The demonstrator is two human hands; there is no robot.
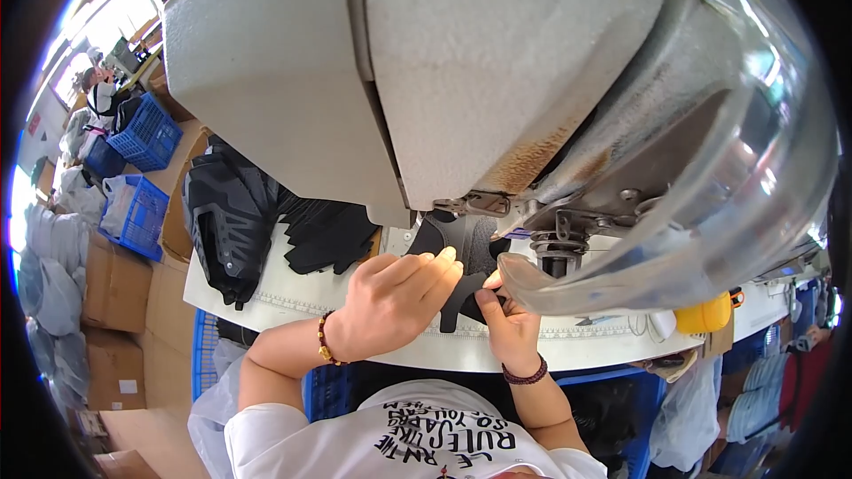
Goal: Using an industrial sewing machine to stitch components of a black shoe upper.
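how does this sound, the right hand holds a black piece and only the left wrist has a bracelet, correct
The wrist part is wrong: in the head view, the right hand has a dark bracelet at its wrist too. It does hold a black piece.

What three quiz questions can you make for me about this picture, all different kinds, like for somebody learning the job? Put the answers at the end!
1. Pick one. What is the right grip pinching?
a) a spoon
b) a black piece
c) an apple

2. True or false: no bracelet is worn on the arm just below the left grip.

3. Fill in the colour: the two baskets at the far left, near the cardboard boxes, are ____.

Key:
1. b
2. False: a beaded bracelet is there.
3. blue
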